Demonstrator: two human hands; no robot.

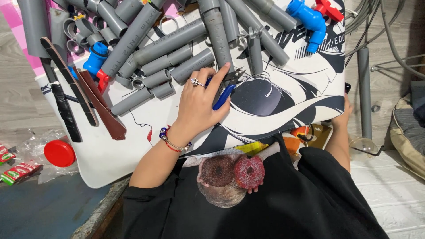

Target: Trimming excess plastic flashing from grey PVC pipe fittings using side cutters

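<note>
Black shirt (274,208) below; left hand (197,108) grasps small blue-handled cutters (226,90), light, hard, held by handles; right hand (341,119) grip hidden, cannot tell

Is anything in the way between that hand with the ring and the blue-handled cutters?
Nothing is in the way. The left hand already lies on the blue-handled cutters, its fingers over the handles. The grey pipes lie just beyond the cutters' tips. The right hand grips the board's edge.
</note>
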